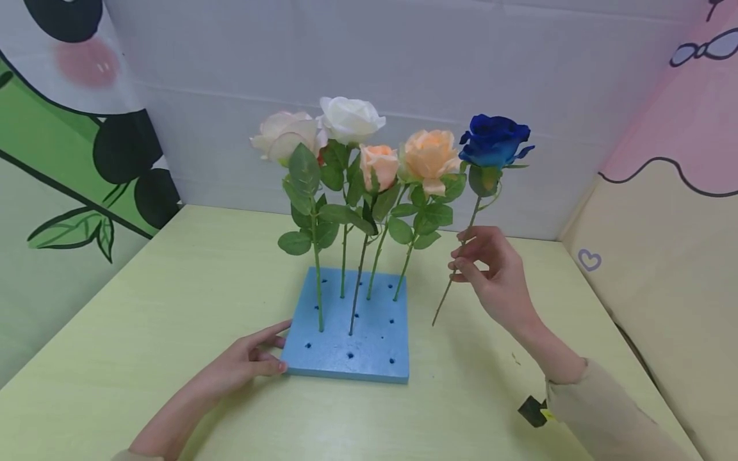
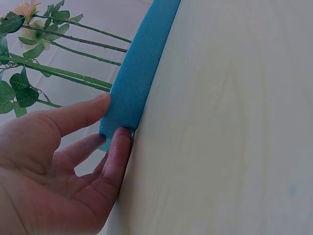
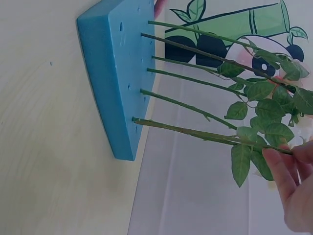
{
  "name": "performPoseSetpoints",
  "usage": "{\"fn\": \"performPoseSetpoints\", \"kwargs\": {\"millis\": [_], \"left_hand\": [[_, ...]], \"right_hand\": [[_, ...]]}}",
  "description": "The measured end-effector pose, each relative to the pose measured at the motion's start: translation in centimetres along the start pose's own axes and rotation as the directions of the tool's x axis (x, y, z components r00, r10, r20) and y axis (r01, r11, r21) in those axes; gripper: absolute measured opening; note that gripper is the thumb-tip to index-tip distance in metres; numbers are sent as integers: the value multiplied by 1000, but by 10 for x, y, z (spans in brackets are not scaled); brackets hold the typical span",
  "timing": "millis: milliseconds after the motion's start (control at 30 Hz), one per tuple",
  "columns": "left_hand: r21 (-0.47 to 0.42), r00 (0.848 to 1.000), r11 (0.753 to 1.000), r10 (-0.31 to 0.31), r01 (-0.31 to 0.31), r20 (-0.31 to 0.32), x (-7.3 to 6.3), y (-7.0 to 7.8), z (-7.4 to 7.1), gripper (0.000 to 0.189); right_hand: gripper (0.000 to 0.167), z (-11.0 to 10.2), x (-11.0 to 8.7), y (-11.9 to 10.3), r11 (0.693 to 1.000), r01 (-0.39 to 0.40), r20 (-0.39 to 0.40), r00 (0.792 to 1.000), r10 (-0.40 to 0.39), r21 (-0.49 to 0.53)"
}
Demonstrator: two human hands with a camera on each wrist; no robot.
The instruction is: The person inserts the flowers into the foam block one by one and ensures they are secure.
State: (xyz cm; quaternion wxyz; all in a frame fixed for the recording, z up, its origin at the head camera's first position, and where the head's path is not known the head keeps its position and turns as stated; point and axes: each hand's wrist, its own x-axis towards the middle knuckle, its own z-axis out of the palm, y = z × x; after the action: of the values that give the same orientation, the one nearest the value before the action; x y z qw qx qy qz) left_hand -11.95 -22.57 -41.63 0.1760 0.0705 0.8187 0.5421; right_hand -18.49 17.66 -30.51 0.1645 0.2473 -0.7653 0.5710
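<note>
In the head view my right hand (image 1: 498, 272) pinches the thin stem of a blue artificial rose (image 1: 494, 142) between thumb and fingers. The stem's lower end hangs to the right of a light blue board (image 1: 369, 366) with holes. Several roses stand in the board: a pale pink one (image 1: 285, 136), a white one (image 1: 350, 120), a small peach one (image 1: 378, 168) and a larger peach one (image 1: 429, 157). My left hand (image 1: 242, 362) touches the board's left edge. In the left wrist view, thumb and fingertips rest against the board's side (image 2: 142, 63), fingers mostly straight.
The board lies on a pale yellow-green table (image 1: 190, 288). Near the right sleeve is a small black item (image 1: 533, 411) with a yellow bit. A grey-white sheet (image 1: 403, 51) stands behind, with painted panels at left and right.
</note>
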Motion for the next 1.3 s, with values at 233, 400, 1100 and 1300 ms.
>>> {"fn": "performPoseSetpoints", "kwargs": {"millis": [233, 400, 1100, 1300], "left_hand": [[0, 1000, 1000, 2, -2, 9, 0, 1, 0, 77], [-5, 1000, 1000, -1, 1, 17, -1, 1, 1, 79], [-28, 999, 999, -25, 26, 25, -1, 0, 0, 80], [-25, 999, 999, -35, 36, 16, 0, 0, 0, 79]], "right_hand": [[30, 17, 1, -2, 999, 28, 28, 999, -29, 35], [31, 30, 1, -3, 998, 23, 40, 999, -25, 54], [29, 70, 0, -2, 994, -4, 132, 991, -11, 108], [29, 71, 1, 0, 994, -1, 144, 989, -15, 110]]}}
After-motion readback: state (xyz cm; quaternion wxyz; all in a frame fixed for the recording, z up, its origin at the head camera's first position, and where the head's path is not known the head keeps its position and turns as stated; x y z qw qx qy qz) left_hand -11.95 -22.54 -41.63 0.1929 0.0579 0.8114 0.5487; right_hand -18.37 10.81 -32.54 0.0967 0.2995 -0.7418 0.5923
